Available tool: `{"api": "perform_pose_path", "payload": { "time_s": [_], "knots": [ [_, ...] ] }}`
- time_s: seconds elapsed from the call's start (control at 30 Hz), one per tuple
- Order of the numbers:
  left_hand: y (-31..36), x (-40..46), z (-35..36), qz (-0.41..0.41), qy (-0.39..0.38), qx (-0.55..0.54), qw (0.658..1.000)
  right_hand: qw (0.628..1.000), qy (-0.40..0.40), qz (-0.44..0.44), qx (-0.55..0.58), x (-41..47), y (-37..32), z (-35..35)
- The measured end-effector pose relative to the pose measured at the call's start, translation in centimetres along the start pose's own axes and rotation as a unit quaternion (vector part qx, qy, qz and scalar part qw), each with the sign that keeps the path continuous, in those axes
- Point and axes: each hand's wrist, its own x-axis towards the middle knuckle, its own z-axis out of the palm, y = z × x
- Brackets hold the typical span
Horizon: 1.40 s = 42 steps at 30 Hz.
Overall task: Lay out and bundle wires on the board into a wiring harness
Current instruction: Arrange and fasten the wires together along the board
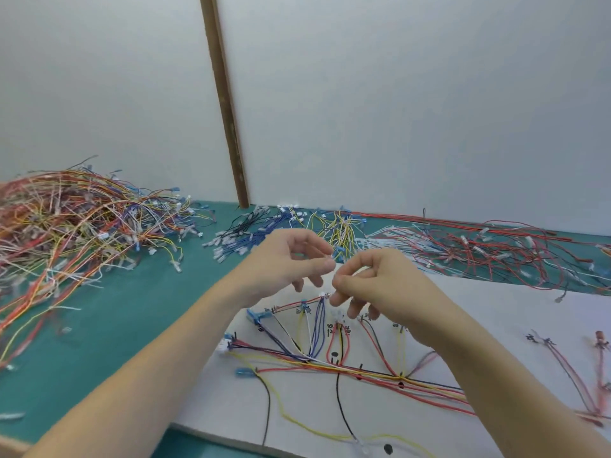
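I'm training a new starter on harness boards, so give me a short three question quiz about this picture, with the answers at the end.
1. True or false: the white board already has wires routed on it.
2. Which side of the green table holds the big mixed tangle of wires? A: the person's left. B: the person's right. C: on the board.
3. Fill in: the left hand and right hand meet above the board's ____ edge.

Key
1. True: a trunk of wires runs across it with branches fanning upward.
2. A.
3. Far. What the fingertips pinch is too small to tell.
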Motion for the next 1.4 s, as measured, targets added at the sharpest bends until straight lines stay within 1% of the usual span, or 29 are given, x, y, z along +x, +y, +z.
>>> {"api": "perform_pose_path", "payload": {
  "time_s": [0.1, 0.17, 0.33, 0.47, 0.63, 0.73, 0.83, 0.93, 1.07, 1.23, 1.4],
  "knots": [
    [-0.8, 1.1, 0.2, 0.008, -0.021, -0.096, 0.995, 1.000, -0.011, 0.023, -0.006, -0.4, 0.2, -0.5],
    [-1.3, 1.2, 0.4, 0.018, -0.018, -0.151, 0.988, 0.999, -0.022, 0.026, -0.016, -0.4, 0.4, -0.6],
    [-2.4, 0.3, 0.3, 0.017, 0.018, -0.195, 0.980, 0.999, -0.008, 0.034, -0.035, -0.6, 1.1, -0.3],
    [-2.6, -0.1, 0.4, 0.033, 0.027, -0.188, 0.981, 0.999, -0.018, 0.040, -0.032, -0.7, 1.5, 0.1],
    [-2.7, -0.1, 0.7, 0.046, 0.015, -0.168, 0.985, 1.000, -0.008, -0.008, -0.001, -0.4, 1.7, 0.9],
    [-2.8, -0.1, 0.7, 0.053, -0.003, -0.175, 0.983, 0.998, -0.007, -0.021, 0.059, -0.2, 1.7, 1.1],
    [-2.7, -0.3, 0.7, 0.056, -0.032, -0.201, 0.977, 0.991, -0.027, -0.018, 0.133, -0.2, 1.6, 1.3],
    [-2.7, -0.4, 0.6, 0.056, -0.056, -0.215, 0.973, 0.985, -0.038, -0.023, 0.166, -0.1, 1.6, 1.3],
    [-2.9, -0.4, 0.5, 0.048, -0.068, -0.217, 0.973, 0.988, -0.020, -0.022, 0.152, -0.1, 1.0, 1.3],
    [-3.0, -0.2, -0.2, 0.052, -0.070, -0.212, 0.973, 0.995, 0.020, -0.040, 0.087, 0.4, 0.1, 2.3],
    [-3.1, -0.2, -1.0, 0.036, -0.029, -0.151, 0.987, 0.995, 0.041, -0.025, 0.085, 0.7, 1.1, 4.5]
  ]
}}
